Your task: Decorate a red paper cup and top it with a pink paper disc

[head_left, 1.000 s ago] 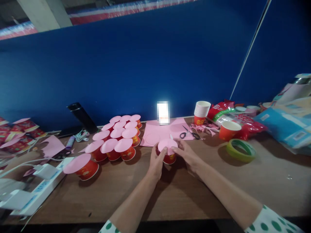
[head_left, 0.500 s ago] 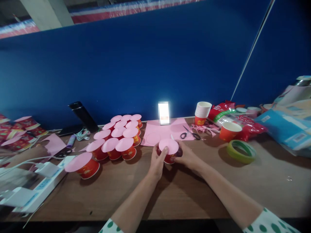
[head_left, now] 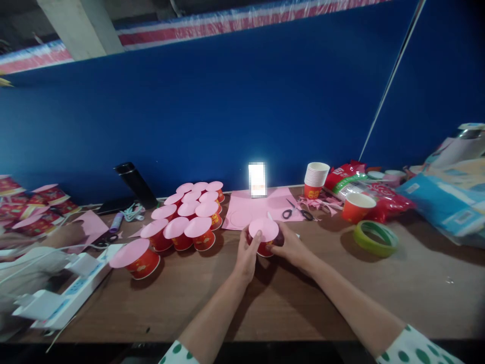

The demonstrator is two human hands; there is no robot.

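Note:
Between my hands is an upside-down red paper cup [head_left: 264,250] with a pink paper disc [head_left: 265,228] on its top. My left hand [head_left: 248,253] grips the cup's left side, its thumb lying on the disc's edge. From the right, my right hand [head_left: 290,242] is wrapped round the same cup, and some of its fingers are hidden behind it. Just beyond lies a sheet of pink paper [head_left: 242,202] with circles drawn on it, and black-handled scissors [head_left: 299,212] rest at its right side. Several disc-topped red cups [head_left: 204,240] stand in rows to the left.
At the right are a stack of paper cups [head_left: 317,174], one upright red cup [head_left: 358,208], a roll of yellow-green tape [head_left: 375,240] and red plastic packaging [head_left: 390,199]. A bright phone [head_left: 258,180] leans on the blue partition. Leftward lie a power strip [head_left: 71,298] and another person's hand [head_left: 68,235].
The whole view has shifted slightly, with the left-hand things now a little farther right. Both hands keep the same hold on the cup.

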